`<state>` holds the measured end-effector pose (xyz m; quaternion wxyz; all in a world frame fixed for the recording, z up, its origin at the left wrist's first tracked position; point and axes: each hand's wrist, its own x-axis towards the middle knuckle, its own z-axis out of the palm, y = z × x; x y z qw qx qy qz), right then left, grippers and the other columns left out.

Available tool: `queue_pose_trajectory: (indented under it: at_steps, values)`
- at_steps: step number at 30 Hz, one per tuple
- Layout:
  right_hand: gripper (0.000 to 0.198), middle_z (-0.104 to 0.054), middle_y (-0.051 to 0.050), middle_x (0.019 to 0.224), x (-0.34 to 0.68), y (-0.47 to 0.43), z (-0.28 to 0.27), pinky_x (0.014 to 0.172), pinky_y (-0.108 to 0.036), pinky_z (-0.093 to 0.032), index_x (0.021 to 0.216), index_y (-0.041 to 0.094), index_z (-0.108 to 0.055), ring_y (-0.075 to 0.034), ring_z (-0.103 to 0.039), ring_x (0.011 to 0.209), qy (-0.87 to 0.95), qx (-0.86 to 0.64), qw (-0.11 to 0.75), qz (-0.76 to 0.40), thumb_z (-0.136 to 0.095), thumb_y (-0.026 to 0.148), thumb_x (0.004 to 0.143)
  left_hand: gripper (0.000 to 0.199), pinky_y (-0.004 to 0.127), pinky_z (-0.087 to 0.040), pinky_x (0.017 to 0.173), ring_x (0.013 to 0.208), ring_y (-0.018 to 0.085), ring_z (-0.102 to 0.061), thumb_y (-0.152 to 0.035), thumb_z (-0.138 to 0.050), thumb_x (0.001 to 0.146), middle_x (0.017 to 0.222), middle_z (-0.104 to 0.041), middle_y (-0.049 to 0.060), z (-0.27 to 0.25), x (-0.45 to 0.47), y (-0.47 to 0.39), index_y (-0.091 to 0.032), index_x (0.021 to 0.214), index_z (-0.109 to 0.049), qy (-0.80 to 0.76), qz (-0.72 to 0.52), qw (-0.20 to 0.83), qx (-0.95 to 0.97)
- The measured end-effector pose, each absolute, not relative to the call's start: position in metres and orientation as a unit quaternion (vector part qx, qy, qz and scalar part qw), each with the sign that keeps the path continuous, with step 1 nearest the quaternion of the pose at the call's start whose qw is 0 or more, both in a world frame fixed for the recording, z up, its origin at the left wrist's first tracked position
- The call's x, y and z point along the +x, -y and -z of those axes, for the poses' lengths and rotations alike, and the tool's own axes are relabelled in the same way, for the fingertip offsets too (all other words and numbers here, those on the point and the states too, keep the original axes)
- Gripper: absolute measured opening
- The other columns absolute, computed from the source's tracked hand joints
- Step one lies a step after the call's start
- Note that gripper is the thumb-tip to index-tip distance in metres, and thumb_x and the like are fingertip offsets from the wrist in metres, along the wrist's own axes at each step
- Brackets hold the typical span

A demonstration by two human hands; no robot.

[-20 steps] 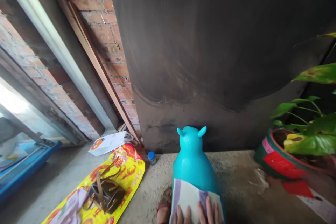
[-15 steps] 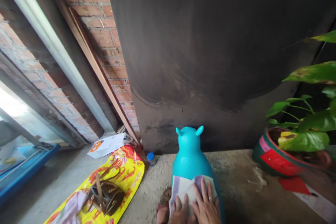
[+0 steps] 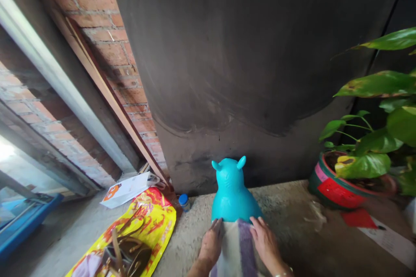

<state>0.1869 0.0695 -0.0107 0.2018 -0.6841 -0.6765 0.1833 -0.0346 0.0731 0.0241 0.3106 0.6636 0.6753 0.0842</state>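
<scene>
Here, both hands press flat on a white cloth with a purple stripe (image 3: 238,249) draped over the back of a turquoise plastic animal-shaped toy (image 3: 231,192) standing on the concrete floor (image 3: 292,233) against a dark wall. The left hand (image 3: 211,242) and right hand (image 3: 264,242) lie spread, fingers extended. The cloth's lower part is cut off by the frame edge, and it hides the toy's rear.
</scene>
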Motion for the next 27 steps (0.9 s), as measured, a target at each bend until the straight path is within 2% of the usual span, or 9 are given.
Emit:
queue_pose_trajectory:
  at_steps: [2, 4, 6, 9, 14, 19, 21, 23, 27]
  values:
    - [0.038, -0.066, -0.014, 0.114, 0.193, -0.069, 0.01, 0.092, -0.034, -0.046, 0.11, 0.019, -0.068, -0.025, -0.062, 0.105, 0.661, -0.691, 0.212, -0.2, -0.042, 0.032, 0.086, 0.048, 0.023, -0.041, 0.103, 0.122, 0.015, -0.057, -0.019, -0.035, 0.088, 0.134, -0.062, 0.01, -0.021, -0.035, -0.074, -0.015, 0.133, -0.053, -0.683, -0.088, 0.306, 0.657]
    - [0.028, -0.069, -0.008, 0.093, 0.198, -0.074, 0.007, 0.079, -0.028, -0.047, 0.088, 0.021, -0.07, -0.02, -0.064, 0.086, 0.649, -0.691, 0.222, -0.227, -0.045, 0.029, 0.079, 0.038, 0.025, -0.045, 0.092, 0.106, 0.016, -0.064, -0.017, -0.042, 0.084, 0.112, -0.071, 0.009, -0.022, -0.037, -0.076, -0.016, 0.113, -0.066, -0.695, -0.087, 0.299, 0.648]
    - [0.017, -0.063, 0.0, 0.068, 0.201, -0.081, 0.0, 0.062, -0.023, -0.042, 0.067, 0.022, -0.063, -0.015, -0.059, 0.065, 0.638, -0.685, 0.235, -0.263, -0.047, 0.027, 0.072, 0.028, 0.025, -0.045, 0.085, 0.096, 0.016, -0.065, -0.016, -0.046, 0.08, 0.098, -0.073, 0.008, -0.029, -0.042, -0.079, -0.017, 0.093, -0.071, -0.704, -0.093, 0.291, 0.641]
    - [0.01, -0.049, 0.005, 0.052, 0.203, -0.093, -0.023, 0.051, -0.021, -0.034, 0.058, 0.022, -0.052, -0.012, -0.05, 0.054, 0.63, -0.661, 0.269, -0.307, -0.049, 0.028, 0.065, 0.025, 0.024, -0.045, 0.081, 0.09, 0.015, -0.064, -0.014, -0.048, 0.078, 0.091, -0.073, 0.004, -0.051, -0.048, -0.084, -0.018, 0.086, -0.07, -0.71, -0.127, 0.276, 0.635]
    - [0.017, -0.049, 0.006, 0.059, 0.21, -0.11, -0.093, 0.054, -0.022, -0.034, 0.068, 0.022, -0.054, -0.012, -0.048, 0.06, 0.642, -0.608, 0.34, -0.319, -0.05, 0.038, 0.07, 0.021, 0.025, -0.046, 0.079, 0.084, 0.014, -0.062, -0.019, -0.047, 0.082, 0.087, -0.07, 0.001, -0.112, -0.061, -0.096, -0.02, 0.088, -0.067, -0.686, -0.206, 0.248, 0.652]
    - [0.019, -0.055, 0.003, 0.079, 0.219, -0.112, -0.152, 0.064, -0.023, -0.038, 0.076, 0.023, -0.056, -0.013, -0.051, 0.071, 0.669, -0.575, 0.382, -0.275, -0.049, 0.041, 0.081, 0.022, 0.027, -0.046, 0.083, 0.091, 0.014, -0.06, -0.032, -0.045, 0.088, 0.094, -0.065, 0.001, -0.165, -0.073, -0.094, -0.022, 0.092, -0.064, -0.643, -0.246, 0.215, 0.693]
    - [0.023, -0.055, 0.002, 0.081, 0.222, -0.102, -0.153, 0.067, -0.024, -0.039, 0.076, 0.023, -0.056, -0.013, -0.051, 0.072, 0.681, -0.571, 0.381, -0.256, -0.047, 0.042, 0.085, 0.023, 0.027, -0.045, 0.087, 0.094, 0.015, -0.059, -0.035, -0.045, 0.089, 0.096, -0.065, 0.001, -0.169, -0.073, -0.084, -0.023, 0.093, -0.064, -0.626, -0.237, 0.211, 0.713]
    - [0.025, -0.056, 0.0, 0.081, 0.225, -0.081, -0.137, 0.07, -0.026, -0.04, 0.075, 0.023, -0.056, -0.014, -0.052, 0.072, 0.691, -0.575, 0.368, -0.238, -0.045, 0.042, 0.087, 0.023, 0.029, -0.044, 0.089, 0.096, 0.016, -0.06, -0.03, -0.045, 0.088, 0.097, -0.066, 0.003, -0.159, -0.068, -0.069, -0.022, 0.093, -0.065, -0.62, -0.203, 0.217, 0.726]
    - [0.019, -0.058, -0.001, 0.076, 0.233, -0.02, -0.072, 0.07, -0.027, -0.04, 0.068, 0.024, -0.06, -0.015, -0.056, 0.072, 0.714, -0.585, 0.314, -0.224, -0.046, 0.024, 0.08, 0.026, 0.035, -0.044, 0.093, 0.093, 0.019, -0.065, -0.012, -0.047, 0.075, 0.092, -0.072, 0.005, -0.113, -0.053, -0.032, -0.021, 0.084, -0.07, -0.629, -0.079, 0.266, 0.726]
